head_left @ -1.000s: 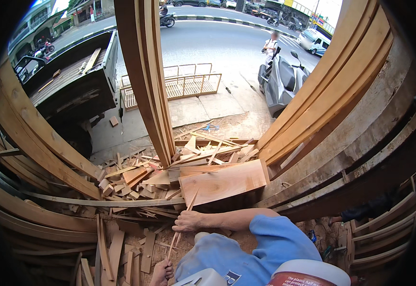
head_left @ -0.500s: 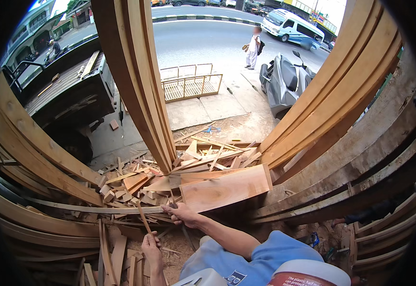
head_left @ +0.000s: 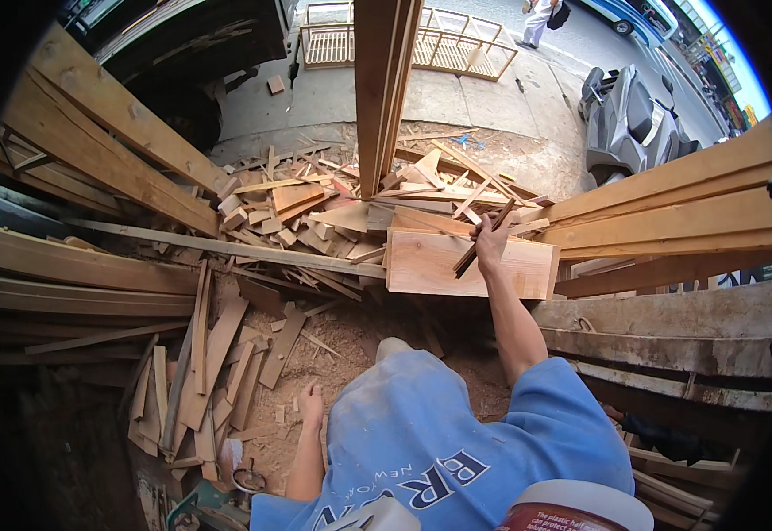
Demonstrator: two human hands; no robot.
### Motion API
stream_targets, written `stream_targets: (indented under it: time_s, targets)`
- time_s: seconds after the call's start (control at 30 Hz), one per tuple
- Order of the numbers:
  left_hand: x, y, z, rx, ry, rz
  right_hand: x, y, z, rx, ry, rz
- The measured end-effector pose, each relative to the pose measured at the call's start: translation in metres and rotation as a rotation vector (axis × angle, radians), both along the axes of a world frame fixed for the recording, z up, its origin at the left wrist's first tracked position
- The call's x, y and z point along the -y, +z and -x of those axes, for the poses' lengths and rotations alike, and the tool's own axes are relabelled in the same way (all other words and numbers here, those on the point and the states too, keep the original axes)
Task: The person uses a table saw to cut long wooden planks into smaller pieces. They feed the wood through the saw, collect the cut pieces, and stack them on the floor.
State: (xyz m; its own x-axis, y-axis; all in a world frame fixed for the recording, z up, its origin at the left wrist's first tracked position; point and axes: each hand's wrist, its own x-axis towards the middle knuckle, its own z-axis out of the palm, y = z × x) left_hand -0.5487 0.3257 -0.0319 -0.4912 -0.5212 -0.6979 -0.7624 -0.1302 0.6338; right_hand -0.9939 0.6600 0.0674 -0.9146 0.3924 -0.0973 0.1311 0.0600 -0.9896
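"Where are the dark strips (head_left: 466, 262)?"
"Right of centre, over the board (head_left: 426, 263). My right hand (head_left: 490, 243) clasps their middle, maybe for balance. My left hand (head_left: 312, 404), lower centre, curls; holding something, I cannot tell."

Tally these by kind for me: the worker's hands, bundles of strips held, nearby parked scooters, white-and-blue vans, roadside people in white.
Worker's hands: 2 (left hand, right hand)
Strip bundle: 1; its strips overlap too much to count
Scooter: 1
Van: 1, partly cut off
Person in white: 1
Total: 6
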Motion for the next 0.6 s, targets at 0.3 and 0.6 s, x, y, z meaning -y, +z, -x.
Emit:
stream_targets:
  time_s: [0.3, 0.6]
  targets:
    - [-0.076, 0.026, -0.218, 0.531, 0.405, -0.041, 0.012, -0.024, 0.147, -0.386, 0.407, -1.413]
    - [-0.194, -0.044, -0.186, 0.503, 1.366, -0.145, 0.231, -0.16, -0.157, 0.717, 1.995, -0.698]
